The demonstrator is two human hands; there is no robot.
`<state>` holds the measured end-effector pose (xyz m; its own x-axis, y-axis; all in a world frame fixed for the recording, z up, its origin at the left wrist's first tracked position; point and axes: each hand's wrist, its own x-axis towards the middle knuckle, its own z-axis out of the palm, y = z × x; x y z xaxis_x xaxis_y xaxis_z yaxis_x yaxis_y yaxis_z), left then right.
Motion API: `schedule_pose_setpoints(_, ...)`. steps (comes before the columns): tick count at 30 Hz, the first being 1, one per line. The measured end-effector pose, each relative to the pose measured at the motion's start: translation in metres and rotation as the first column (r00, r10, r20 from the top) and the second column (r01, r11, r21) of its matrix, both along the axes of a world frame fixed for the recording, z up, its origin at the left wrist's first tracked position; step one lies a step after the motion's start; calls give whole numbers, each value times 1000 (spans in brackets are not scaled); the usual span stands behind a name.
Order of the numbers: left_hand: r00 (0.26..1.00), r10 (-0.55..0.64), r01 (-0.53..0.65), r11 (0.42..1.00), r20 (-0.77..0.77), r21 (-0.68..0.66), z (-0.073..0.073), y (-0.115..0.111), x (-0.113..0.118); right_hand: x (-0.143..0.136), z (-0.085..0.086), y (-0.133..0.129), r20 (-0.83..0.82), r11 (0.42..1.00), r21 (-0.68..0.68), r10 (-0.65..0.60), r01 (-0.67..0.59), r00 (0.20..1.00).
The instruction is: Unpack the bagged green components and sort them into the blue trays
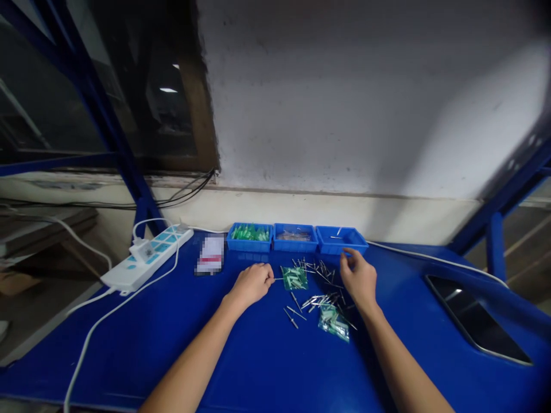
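My left hand [255,283] is closed in a pinch on a thin metal pin [279,279], whose shaft sticks out to the right. That shaft points at a small clear bag of pale green plugs [295,279]. My right hand [359,278] is held just in front of the right blue bin [342,246], thumb and forefinger curled together; whatever they may hold is too small to make out. Loose metal pins [321,300] lie scattered between the hands. A second bag of pale green plugs [334,324] lies nearer to me, with several pins beside it.
The left blue bin [249,245] holds green pieces; the middle blue bin [295,245] holds small clear or metallic items. A white power strip [146,258] with cables lies at the left. A dark phone or tablet [476,318] lies at the right. The wall [344,115] rises behind.
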<state>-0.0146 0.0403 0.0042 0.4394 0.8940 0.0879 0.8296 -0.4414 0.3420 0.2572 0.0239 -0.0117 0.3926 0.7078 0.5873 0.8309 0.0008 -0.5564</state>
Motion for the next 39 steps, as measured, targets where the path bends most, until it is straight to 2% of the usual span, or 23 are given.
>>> schedule_pose_setpoints(4,993,37,-39,999,109,10,-6,5,-1,-27,-2,-6,-33,980,-28,195,-196,980)
schedule_pose_setpoints(8,981,91,-103,993,173,62,-9,10,-5,-43,1,-7,-5,949,-55,311,-311,950)
schedule_pose_setpoints(14,922,-49,-12,988,384,154,-7,16,-4,-59,10,-18,16,897,-95,435,-432,900)
schedule_pose_setpoints(18,865,-159,71,977,476,199,0,5,11,-67,14,-23,67,852,-113,519,-511,852)
schedule_pose_setpoints(22,826,-213,102,967,522,233,6,-9,23,-66,18,-25,108,805,-155,589,-572,801)
schedule_pose_setpoints(27,803,-225,108,966,552,236,9,-18,28,-65,22,-28,51,789,-141,609,-598,791)
schedule_pose_setpoints(31,801,-187,99,978,569,182,7,-22,30,-67,23,-30,102,833,-149,549,-533,830)
schedule_pose_setpoints(34,828,-157,84,984,538,157,5,-22,31,-69,20,-30,174,870,-141,491,-472,854)
schedule_pose_setpoints(39,862,-129,63,987,490,150,0,-18,32,-71,13,-23,74,847,-136,526,-514,847)
